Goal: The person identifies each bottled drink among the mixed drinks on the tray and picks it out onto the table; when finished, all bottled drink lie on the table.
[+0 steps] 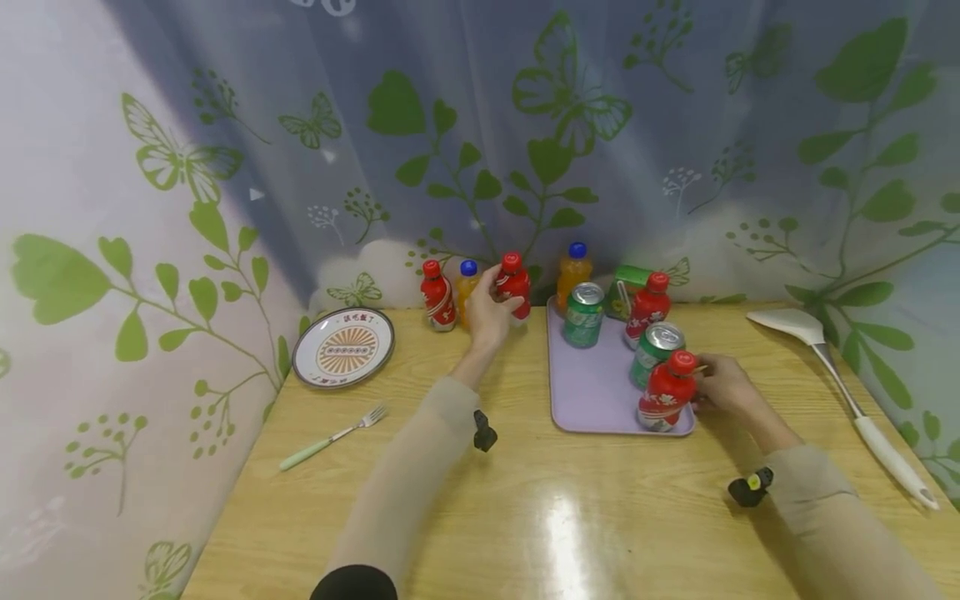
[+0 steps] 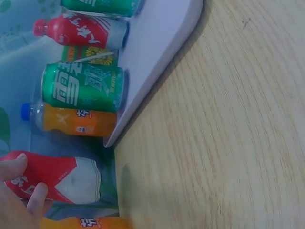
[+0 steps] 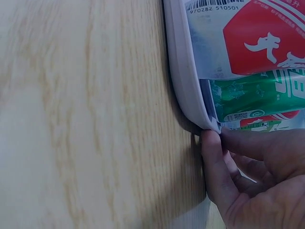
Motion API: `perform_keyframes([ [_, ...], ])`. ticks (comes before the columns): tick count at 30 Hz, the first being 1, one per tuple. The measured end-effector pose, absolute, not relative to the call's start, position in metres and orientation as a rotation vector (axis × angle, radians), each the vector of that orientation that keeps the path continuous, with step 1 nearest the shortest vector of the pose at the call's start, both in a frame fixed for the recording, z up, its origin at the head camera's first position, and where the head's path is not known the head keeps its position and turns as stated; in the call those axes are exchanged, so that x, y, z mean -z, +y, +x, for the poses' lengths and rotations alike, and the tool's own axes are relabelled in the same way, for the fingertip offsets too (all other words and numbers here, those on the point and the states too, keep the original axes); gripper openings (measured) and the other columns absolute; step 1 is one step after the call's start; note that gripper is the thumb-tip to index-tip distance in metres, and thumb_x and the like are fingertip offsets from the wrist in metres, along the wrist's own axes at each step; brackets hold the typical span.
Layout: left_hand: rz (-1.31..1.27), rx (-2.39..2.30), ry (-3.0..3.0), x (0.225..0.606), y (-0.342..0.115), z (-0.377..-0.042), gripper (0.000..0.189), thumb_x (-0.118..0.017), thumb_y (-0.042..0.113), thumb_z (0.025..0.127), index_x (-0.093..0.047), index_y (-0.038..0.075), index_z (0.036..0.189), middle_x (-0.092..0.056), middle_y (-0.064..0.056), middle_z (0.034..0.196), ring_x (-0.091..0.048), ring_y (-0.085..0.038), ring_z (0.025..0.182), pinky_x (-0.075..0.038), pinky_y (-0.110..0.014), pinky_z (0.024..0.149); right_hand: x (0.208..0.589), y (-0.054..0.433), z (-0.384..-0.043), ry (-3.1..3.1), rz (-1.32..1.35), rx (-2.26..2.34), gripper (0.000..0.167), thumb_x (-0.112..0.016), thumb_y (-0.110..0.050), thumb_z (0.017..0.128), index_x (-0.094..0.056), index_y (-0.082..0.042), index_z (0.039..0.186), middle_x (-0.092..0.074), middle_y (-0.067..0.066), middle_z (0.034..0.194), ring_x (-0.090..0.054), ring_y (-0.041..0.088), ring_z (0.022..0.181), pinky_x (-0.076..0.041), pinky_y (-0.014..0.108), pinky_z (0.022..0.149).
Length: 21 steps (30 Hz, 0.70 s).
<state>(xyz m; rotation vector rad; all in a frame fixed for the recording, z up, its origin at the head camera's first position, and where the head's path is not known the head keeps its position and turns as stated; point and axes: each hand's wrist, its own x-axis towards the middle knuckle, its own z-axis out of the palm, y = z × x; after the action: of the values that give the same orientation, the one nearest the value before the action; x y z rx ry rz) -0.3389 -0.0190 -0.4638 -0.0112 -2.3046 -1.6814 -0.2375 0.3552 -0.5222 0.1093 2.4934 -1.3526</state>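
My left hand (image 1: 489, 315) grips a red-capped red bottle (image 1: 513, 283) near the table's back edge, left of the lilac tray (image 1: 592, 392). Whether its base touches the table I cannot tell. In the right wrist view, my right hand (image 3: 257, 176) pinches the tray's rim (image 3: 183, 71) between thumb and fingers. On the tray stand two green cans (image 1: 584, 315), two red bottles (image 1: 667, 393), an orange drink bottle (image 1: 574, 273) with a blue cap and a green carton (image 1: 627, 290), partly hidden. The front red bottle stands close to my right fingers.
Left of my left hand are another red bottle (image 1: 438, 297) and a second orange drink bottle (image 1: 466, 287), partly covered by the hand. A patterned plate (image 1: 343, 347) and a green-handled fork (image 1: 333, 437) lie at the left. A white-handled spatula (image 1: 847, 392) lies at the far right.
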Motion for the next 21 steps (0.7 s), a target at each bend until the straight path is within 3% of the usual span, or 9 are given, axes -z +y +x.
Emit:
perform_keyframes([
  [5, 0.025, 1.65, -2.317, 0.469, -0.017, -0.343, 0.064, -0.084, -0.003, 0.085, -0.064, 0.014, 0.143, -0.074, -0.015, 0.133, -0.075, -0.031, 0.116, -0.062, -0.041, 0.1, 0.522, 0.355, -0.236, 2.49, 0.1, 1.369, 0.047, -0.047, -0.001, 0.106, -0.037, 0.021, 0.146, -0.065, 0.035, 0.114, -0.069, 0.011, 0.078, -0.066, 0.032, 0.069],
  [12, 0.053, 1.537, -2.351, 0.479, -0.015, -0.347, 0.062, -0.085, 0.0, 0.084, -0.065, 0.015, 0.141, -0.074, -0.014, 0.134, -0.072, -0.033, 0.123, -0.058, -0.045, 0.107, 0.523, 0.356, -0.238, 2.488, 0.106, 1.379, 0.046, -0.047, -0.001, 0.106, -0.037, 0.021, 0.146, -0.064, 0.036, 0.116, -0.068, 0.012, 0.078, -0.066, 0.033, 0.07],
  [21, 0.108, 1.486, -2.34, 0.484, -0.008, -0.349, 0.061, -0.084, 0.001, 0.086, -0.065, 0.017, 0.141, -0.074, -0.015, 0.133, -0.076, -0.033, 0.112, -0.063, -0.044, 0.096, 0.523, 0.356, -0.238, 2.503, 0.132, 1.348, 0.048, -0.049, -0.002, 0.106, -0.037, 0.02, 0.147, -0.066, 0.034, 0.114, -0.07, 0.014, 0.078, -0.066, 0.032, 0.068],
])
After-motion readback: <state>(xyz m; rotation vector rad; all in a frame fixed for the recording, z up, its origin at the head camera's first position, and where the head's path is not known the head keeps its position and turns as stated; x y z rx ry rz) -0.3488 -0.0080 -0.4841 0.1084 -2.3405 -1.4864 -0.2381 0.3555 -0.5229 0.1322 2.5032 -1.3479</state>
